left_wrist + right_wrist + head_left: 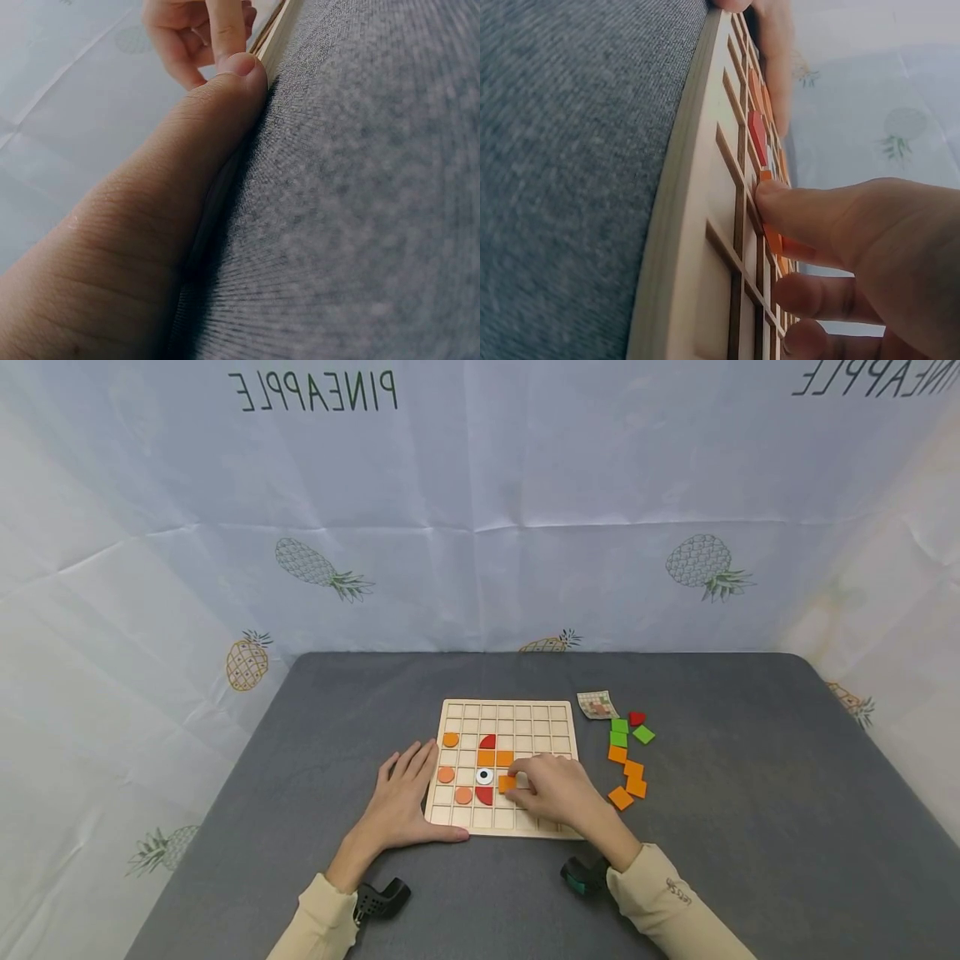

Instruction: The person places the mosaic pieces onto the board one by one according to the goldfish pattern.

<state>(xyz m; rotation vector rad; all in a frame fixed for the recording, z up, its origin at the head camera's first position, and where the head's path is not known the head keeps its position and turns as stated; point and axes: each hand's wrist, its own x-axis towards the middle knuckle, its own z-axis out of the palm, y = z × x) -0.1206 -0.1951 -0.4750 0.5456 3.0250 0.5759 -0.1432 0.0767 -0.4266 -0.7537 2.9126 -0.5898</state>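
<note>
A wooden grid board (501, 836) lies on the dark table, holding orange discs, orange squares, red quarter pieces (484, 796) and a white piece with a black dot (485, 776). My right hand (558, 789) pinches an orange square (506, 784) over the board, right of the dotted piece; in the right wrist view the thumb presses its edge (772, 238). My left hand (402, 802) rests spread at the board's left edge, fingers straight along the side and thumb at the front-left corner. The left wrist view shows that thumb (225, 97) against the board's edge.
Right of the board lie several loose orange squares (621, 798), green squares (643, 735) and a red piece (637, 718). A small patterned card (597, 705) sits by the board's back right corner. Behind the table hangs a pale curtain (480, 585) with pineapple prints.
</note>
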